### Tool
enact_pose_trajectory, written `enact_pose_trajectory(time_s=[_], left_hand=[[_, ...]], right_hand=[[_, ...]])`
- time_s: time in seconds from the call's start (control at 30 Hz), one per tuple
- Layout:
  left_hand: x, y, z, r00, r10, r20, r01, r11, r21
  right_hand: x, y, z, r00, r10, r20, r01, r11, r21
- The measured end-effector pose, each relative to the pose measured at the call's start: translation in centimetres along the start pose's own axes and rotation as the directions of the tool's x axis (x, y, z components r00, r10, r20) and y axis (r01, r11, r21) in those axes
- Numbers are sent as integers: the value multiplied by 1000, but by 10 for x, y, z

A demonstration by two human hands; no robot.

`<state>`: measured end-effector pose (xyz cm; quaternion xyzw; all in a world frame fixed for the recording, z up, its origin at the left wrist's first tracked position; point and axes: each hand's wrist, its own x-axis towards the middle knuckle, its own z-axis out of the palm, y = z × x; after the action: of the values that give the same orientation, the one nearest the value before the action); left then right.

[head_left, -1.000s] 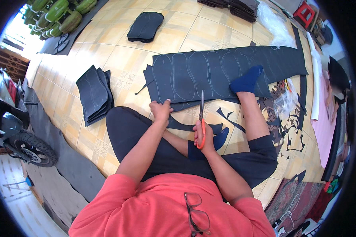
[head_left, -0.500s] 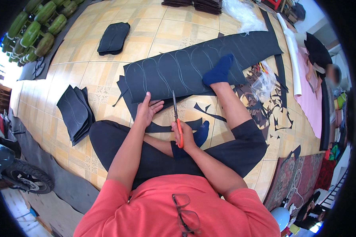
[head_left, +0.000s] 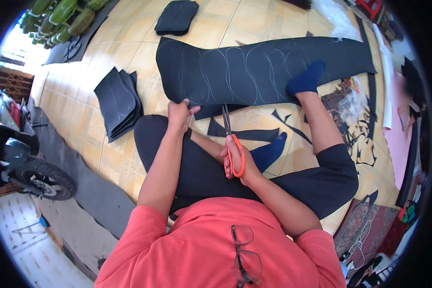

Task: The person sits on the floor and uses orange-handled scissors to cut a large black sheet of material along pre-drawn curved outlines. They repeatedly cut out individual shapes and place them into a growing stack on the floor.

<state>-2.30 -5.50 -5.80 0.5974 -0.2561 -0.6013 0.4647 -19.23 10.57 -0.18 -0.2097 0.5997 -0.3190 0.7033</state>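
A long black sheet with pale curved outlines drawn along it lies across the floor in front of me. My left hand pinches its near edge close to the left corner, with some fingers sticking out to the right. My right hand grips scissors by their orange handles. Their blades point away from me, slightly apart, with the tips close to the sheet's near edge. Underneath, another dark piece partly shows. My sock-covered foot rests on the sheet's right part.
Stacked black cut pieces lie at the left and far side. Dark offcuts and a clear plastic bag are at the right. A dark strip lies by my other foot. A motorbike wheel stands at the left.
My left hand has gone from open beside the sheet to pinching its edge, and the sheet's left end now bends. The scissors have turned, showing more of their handles. The whole view has shifted.
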Motion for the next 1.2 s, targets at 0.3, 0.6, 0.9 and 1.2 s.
enact_pose_trajectory(time_s=[0.3, 0.6, 0.9, 1.2], left_hand=[[11, -3, 3, 993, -99, 63, 103, 992, -67], [-23, 27, -1, 987, 31, 155, -17, 996, -93], [-41, 15, -10, 984, -10, 177, 44, 982, -186], [-46, 18, -6, 987, -3, 160, 37, 978, -207]], right_hand=[[20, -18, 4, 982, 159, 105, -156, 987, -38], [18, -26, 8, 957, 225, 184, -234, 972, 27], [44, -21, 24, 993, -8, 114, 19, 995, -102], [32, -25, 26, 993, -109, 52, 116, 980, -164]])
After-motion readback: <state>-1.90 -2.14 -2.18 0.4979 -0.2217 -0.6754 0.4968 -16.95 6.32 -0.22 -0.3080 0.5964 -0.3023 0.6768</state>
